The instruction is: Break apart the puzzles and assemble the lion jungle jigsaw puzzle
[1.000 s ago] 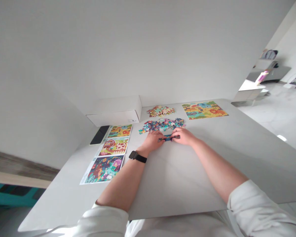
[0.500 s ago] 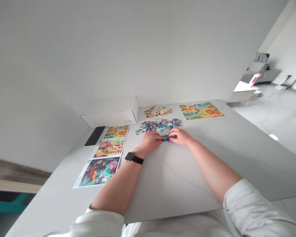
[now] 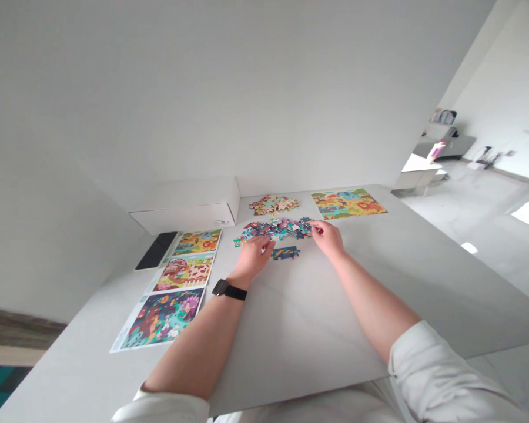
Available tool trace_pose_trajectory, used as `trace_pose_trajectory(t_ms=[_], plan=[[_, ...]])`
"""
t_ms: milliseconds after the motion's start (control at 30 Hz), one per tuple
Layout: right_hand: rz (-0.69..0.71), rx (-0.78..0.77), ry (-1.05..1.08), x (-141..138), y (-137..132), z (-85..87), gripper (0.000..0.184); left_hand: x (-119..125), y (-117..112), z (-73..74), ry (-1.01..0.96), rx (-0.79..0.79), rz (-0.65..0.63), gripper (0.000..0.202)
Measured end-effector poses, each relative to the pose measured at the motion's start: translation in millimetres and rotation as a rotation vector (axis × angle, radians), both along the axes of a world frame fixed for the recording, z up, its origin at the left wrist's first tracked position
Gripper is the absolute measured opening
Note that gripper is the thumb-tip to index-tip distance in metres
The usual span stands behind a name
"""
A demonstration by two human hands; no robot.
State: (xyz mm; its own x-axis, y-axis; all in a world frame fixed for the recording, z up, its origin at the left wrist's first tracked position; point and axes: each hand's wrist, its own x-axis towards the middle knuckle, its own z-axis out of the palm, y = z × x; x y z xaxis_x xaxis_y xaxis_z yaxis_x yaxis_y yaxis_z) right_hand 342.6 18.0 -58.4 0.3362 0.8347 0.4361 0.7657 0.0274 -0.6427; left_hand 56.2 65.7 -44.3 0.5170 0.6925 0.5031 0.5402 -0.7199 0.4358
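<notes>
The left hand (image 3: pixel 253 257) and right hand (image 3: pixel 328 238) stand apart, touching the puzzle-piece pile (image 3: pixel 273 229); any grip is unclear. Nearer than that pile lies a joined cardboard section (image 3: pixel 285 252), probably light and stiff, best taken by opposite edges so its joints hold.

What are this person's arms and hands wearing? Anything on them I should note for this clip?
The left hand and right hand are bare, with no gloves. A black wristwatch with a black strap sits on the left wrist. The forearms are bare below off-white, loose-looking sleeves pushed up towards the elbows. No cables show on either arm.
</notes>
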Motion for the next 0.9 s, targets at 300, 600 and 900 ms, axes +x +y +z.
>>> trace_pose_trajectory(t_ms=[300, 600, 900], plan=[[-0.133, -0.071, 0.061, 8.4, 3.0, -2.1, 0.023, 0.1, -0.4, -0.8, 0.009, -0.039, 0.018, 0.04], [-0.147, -0.153, 0.082, 2.5, 5.1, 2.1, 0.021, 3.1, -3.3, -2.6, -0.055, -0.161, 0.078, 0.023], [-0.102, -0.016, 0.23, 8.0, 15.7, 50.8, 0.029, 5.4, -1.8, -3.7, -0.07, -0.235, 0.141, 0.036]])
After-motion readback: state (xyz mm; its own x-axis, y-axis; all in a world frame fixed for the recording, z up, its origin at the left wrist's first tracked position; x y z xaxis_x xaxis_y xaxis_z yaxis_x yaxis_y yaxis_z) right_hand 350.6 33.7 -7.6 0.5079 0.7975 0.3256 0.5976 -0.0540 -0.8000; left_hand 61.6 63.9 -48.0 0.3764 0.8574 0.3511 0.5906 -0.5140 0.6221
